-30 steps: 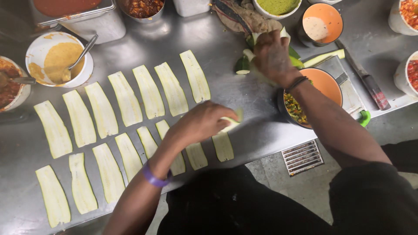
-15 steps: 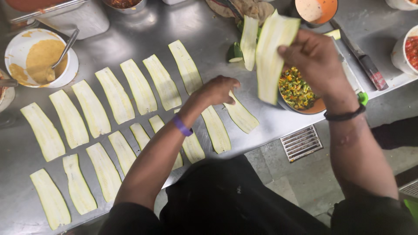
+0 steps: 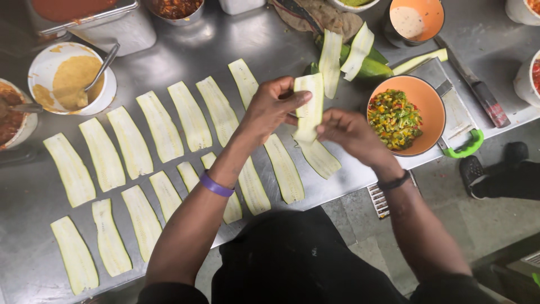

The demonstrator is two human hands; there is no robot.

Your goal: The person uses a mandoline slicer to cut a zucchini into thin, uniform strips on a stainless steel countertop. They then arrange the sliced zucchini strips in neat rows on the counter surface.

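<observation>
Holding one zucchini slice (image 3: 309, 107) between both hands above the steel table (image 3: 270, 42); left hand (image 3: 274, 106) pinches its upper part, thumb across the front, fingers curled behind; right hand (image 3: 349, 130) grips the lower end, fingers bent around it; slice hangs roughly upright, off the table surface, just left of the orange bowl (image 3: 430, 110); bowl holds chopped mixed vegetables (image 3: 395, 116), yellow, green and red; under the hands two more slices lie flat, one of them (image 3: 319, 158) partly covered by the held one; rows of slices (image 3: 160, 126) laid out side by side across the table to the left, upper row angled, lower row (image 3: 109, 236) near the table edge; purple band (image 3: 216, 184) on left wrist, dark band (image 3: 394, 182) on right wrist; white bowl (image 3: 48, 67) of yellow sauce with spoon (image 3: 101, 70) at upper left; slicer with green handle (image 3: 464, 141) right of the orange bowl; knife (image 3: 478, 87) beyond it; uncut slices and green pieces (image 3: 360, 53) piled behind the hands.
</observation>
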